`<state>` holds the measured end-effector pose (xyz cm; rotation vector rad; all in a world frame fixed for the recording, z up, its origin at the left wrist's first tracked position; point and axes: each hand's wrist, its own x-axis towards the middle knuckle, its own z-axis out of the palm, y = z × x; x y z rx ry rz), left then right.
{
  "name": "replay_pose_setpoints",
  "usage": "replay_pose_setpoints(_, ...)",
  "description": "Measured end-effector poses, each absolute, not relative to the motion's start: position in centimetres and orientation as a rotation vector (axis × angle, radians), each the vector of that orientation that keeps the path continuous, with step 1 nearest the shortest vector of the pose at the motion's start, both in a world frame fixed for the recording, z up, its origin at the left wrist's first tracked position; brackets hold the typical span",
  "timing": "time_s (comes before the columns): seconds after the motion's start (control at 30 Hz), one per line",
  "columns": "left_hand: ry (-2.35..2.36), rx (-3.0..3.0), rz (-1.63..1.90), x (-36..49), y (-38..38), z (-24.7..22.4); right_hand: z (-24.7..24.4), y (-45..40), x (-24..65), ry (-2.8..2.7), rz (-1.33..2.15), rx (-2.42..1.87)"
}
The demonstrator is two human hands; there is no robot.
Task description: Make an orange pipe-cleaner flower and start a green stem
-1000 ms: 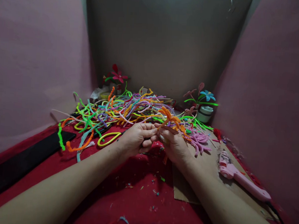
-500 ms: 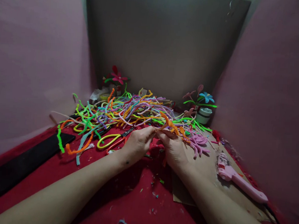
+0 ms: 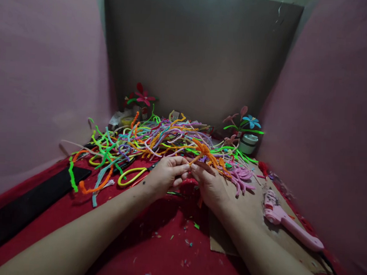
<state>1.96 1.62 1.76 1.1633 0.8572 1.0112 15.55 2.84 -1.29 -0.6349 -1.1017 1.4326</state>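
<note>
An orange pipe cleaner piece (image 3: 205, 149), bent into petal-like loops, is pinched between both hands near the middle of the view. My left hand (image 3: 169, 173) has thumb and forefinger closed on its near end. My right hand (image 3: 210, 183) grips it from the other side, the two thumbs almost touching. Just behind the fingers lies a tangled heap of coloured pipe cleaners (image 3: 174, 135). Yellow-handled scissors (image 3: 132, 176) rest left of my left hand, partly covered by it. Pink pipe cleaners (image 3: 243, 175) lie in a bunch beyond my right hand.
A pink glue gun (image 3: 292, 229) with a cord rests on a cardboard sheet (image 3: 253, 223) at right. A black strip (image 3: 35, 203) lies on the red cloth (image 3: 165, 251) at left. Pipe cleaner flowers (image 3: 145, 97) and a small white pot (image 3: 248, 143) stand at the back.
My left hand has rolled so that its thumb and fingertips show, pinching the orange piece's end. The orange piece has turned slightly. The view has shifted a little.
</note>
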Motion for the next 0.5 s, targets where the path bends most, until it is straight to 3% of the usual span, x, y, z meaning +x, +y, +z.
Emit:
replay_pose_setpoints(0.2,0.844,1.192,0.874,1.58,1.98,1.55,-1.75,3.22,15.30,-1.033,1.495,-0.534)
replay_pose_setpoints(0.4,1.180,1.929,1.213,2.11,1.43,0.88,-1.88,3.07,15.28,-0.983,1.439,-0.605)
replay_pose_setpoints(0.5,1.187,1.930,1.192,2.08,1.34,0.74,-1.99,3.04,15.27,-1.019,1.424,-0.639)
